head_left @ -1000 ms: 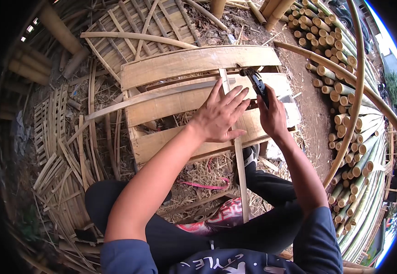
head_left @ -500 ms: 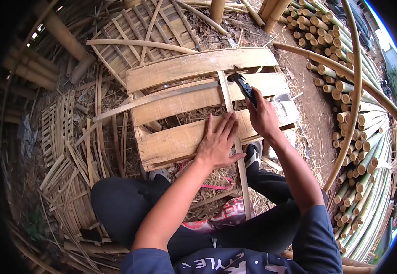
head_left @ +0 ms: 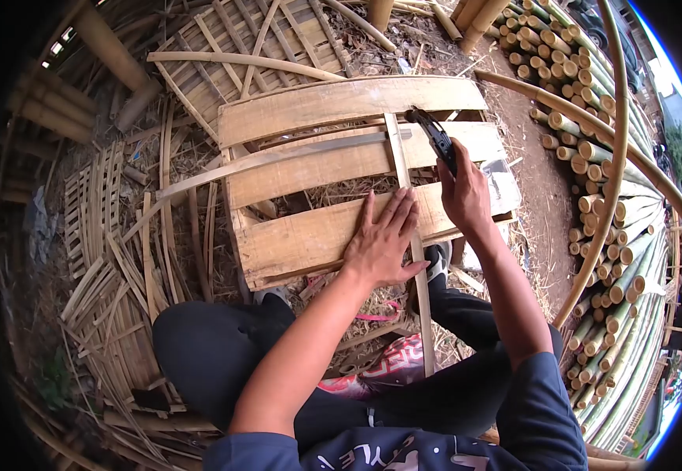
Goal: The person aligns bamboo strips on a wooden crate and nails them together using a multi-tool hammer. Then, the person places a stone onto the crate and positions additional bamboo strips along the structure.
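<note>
My right hand (head_left: 466, 188) is closed round the grip of a dark staple gun (head_left: 435, 140). Its front end is just right of the upper end of a thin bamboo strip (head_left: 398, 161); whether it touches the wood I cannot tell. My left hand (head_left: 384, 239) lies flat with fingers spread, pressing on the upright strip and the nearest plank. That strip crosses the slatted wooden bench (head_left: 302, 235) and runs down past its near edge toward my lap. A second strip (head_left: 278, 161) lies crosswise on the bench, its right end meeting the upright one.
Cut bamboo poles (head_left: 612, 275) are stacked along the right. A lattice panel (head_left: 270, 39) lies beyond the bench. Loose split strips (head_left: 113, 314) cover the ground at left. A red-and-white printed sack (head_left: 392, 361) is between my legs. A curved pole (head_left: 616, 157) arches at right.
The view has shifted slightly. The staple gun's front end has moved off the upper end of the upright strip, a little to the right. My left hand stays flat on the strip.
</note>
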